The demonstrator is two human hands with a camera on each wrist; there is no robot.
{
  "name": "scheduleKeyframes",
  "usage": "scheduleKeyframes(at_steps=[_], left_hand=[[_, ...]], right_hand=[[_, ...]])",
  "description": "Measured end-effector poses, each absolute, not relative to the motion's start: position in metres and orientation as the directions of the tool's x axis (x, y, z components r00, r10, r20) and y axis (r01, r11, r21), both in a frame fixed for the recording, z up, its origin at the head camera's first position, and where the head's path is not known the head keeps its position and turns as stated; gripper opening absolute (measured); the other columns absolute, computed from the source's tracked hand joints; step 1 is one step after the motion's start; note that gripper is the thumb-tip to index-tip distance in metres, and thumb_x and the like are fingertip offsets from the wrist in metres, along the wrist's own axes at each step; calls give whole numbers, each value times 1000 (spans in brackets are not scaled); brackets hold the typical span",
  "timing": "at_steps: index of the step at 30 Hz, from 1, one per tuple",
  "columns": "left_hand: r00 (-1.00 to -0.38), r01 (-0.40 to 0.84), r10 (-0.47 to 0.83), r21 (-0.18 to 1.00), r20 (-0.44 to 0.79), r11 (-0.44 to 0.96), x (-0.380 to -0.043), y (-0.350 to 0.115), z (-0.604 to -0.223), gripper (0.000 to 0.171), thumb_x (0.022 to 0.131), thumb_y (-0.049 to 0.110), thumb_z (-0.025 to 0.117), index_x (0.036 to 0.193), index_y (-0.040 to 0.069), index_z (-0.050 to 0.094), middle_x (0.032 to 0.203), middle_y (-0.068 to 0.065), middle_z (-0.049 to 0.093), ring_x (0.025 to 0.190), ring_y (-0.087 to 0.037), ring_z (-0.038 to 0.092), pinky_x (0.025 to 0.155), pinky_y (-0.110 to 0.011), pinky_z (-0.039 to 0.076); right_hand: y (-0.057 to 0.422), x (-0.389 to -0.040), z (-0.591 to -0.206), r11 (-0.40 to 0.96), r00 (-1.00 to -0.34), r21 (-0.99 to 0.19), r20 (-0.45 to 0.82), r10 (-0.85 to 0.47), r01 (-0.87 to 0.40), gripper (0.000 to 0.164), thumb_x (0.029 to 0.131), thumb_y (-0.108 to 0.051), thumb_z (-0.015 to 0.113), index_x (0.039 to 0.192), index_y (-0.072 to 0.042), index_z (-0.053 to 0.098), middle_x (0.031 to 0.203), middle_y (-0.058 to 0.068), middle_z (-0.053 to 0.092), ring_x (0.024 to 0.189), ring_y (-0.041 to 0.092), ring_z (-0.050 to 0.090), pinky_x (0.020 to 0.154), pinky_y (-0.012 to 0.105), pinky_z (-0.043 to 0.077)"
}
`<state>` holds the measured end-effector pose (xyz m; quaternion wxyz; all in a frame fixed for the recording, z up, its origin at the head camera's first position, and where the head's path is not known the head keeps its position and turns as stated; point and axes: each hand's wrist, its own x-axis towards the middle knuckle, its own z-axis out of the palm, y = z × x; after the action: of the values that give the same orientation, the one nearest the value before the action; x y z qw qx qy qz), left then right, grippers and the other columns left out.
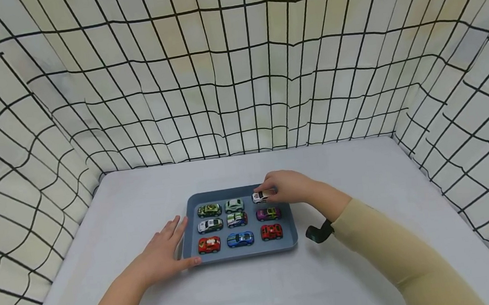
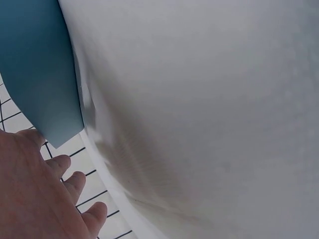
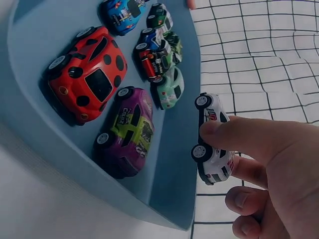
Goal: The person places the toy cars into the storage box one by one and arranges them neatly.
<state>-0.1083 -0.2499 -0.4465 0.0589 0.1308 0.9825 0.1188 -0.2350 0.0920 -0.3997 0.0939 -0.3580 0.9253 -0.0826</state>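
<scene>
A white toy car [image 3: 215, 164] is pinched between the thumb and fingers of my right hand [image 1: 292, 186], over the far right corner of a blue-grey tray [image 1: 255, 251]. Below it in the tray are a purple and yellow toy car [image 1: 269, 214] and a red, black-spotted toy car [image 1: 272, 232]. My left hand [image 1: 162, 254] lies with fingers spread along the tray's left edge, its thumb at the near left corner. In the left wrist view, the tray's side [image 2: 40, 64] shows beside its fingers [image 2: 76, 184].
Other toy cars stand in rows in the tray, among them a blue one [image 1: 240, 239], a red one [image 1: 209, 245] and a green camouflage one [image 1: 209, 211]. The tray is on a white-covered table [image 1: 259, 290], walled by white cloth with a black grid [image 1: 239, 63].
</scene>
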Motion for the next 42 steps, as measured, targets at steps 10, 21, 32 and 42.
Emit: scheduleKeyframes(at_steps=[10, 21, 32, 42], left_hand=[[-957, 242, 272, 242, -98, 940, -107, -252, -448, 112, 67, 77, 55, 149, 11, 17, 152, -19, 17, 136, -43, 19, 106, -62, 19], [-954, 250, 281, 245, -102, 937, -105, -250, -450, 114, 65, 81, 52, 149, 12, 16, 152, -18, 16, 137, -41, 18, 107, -61, 18], [-952, 253, 285, 237, -109, 938, -106, -247, -443, 114, 65, 79, 55, 148, 11, 19, 152, -18, 16, 137, -41, 18, 107, -61, 17], [-946, 294, 316, 224, -69, 929, -111, -244, -446, 110, 68, 79, 51, 149, 13, 18, 153, -15, 15, 138, -39, 15, 108, -60, 16]], right_hand=[[83, -243, -420, 745, -730, -121, -148, -667, -656, 34, 86, -33, 64, 120, -34, 62, 85, -13, 54, 70, 6, 50, 62, 22, 42], [83, -237, -435, 773, -763, -8, -161, -627, -634, 34, 84, -37, 66, 118, -33, 63, 105, -12, 66, 87, 5, 58, 77, 29, 43], [92, -233, -427, 766, -759, -39, -108, -642, -642, 36, 87, -37, 61, 123, -34, 59, 102, -11, 63, 80, 3, 55, 79, 29, 46], [103, -223, -421, 786, -785, -145, -78, -614, -601, 37, 88, -38, 60, 125, -33, 59, 108, -10, 62, 86, 5, 57, 76, 27, 49]])
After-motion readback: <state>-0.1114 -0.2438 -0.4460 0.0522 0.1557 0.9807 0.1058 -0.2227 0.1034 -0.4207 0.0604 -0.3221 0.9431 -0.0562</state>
